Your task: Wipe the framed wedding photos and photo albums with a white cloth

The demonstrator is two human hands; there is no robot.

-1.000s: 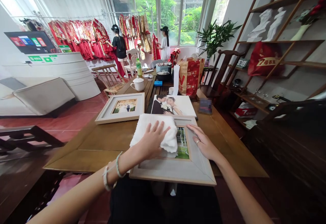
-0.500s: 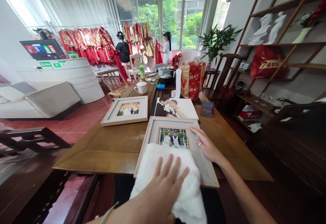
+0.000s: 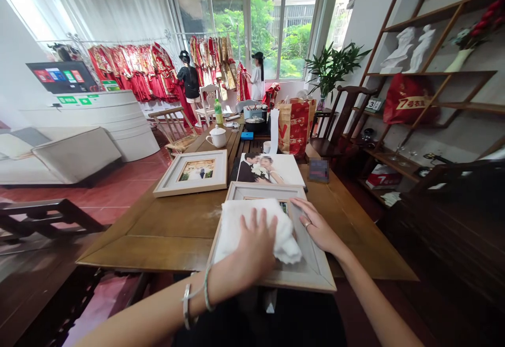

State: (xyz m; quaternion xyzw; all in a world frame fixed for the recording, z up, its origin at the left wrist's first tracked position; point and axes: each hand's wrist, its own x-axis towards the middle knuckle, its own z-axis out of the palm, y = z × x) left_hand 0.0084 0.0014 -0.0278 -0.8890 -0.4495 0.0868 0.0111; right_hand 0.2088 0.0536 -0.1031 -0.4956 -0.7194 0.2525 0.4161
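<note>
At six o'clock on the brown wooden table (image 3: 158, 228), a pale, wood-edged picture frame (image 3: 315, 265) lies with its near rim jutting past the table's edge. A fluffy, folded white cloth (image 3: 234, 228) covers most of its middle. I see the left hand (image 3: 255, 244) spread on that cloth, fingers apart; the right hand (image 3: 319, 228) rests along the frame's three o'clock side, extended rather than clenched. From there, a second rectangular frame (image 3: 164, 184) sits at ten o'clock, a flat photo print (image 3: 286, 164) just beside at twelve. Towards one, a red-and-tan bag (image 3: 295, 131) shows a W; at two, a shiny red bag (image 3: 412, 88) reads "7号衣", the rest unclear. Plain wood stretches widely towards nine, narrower towards three.
</note>
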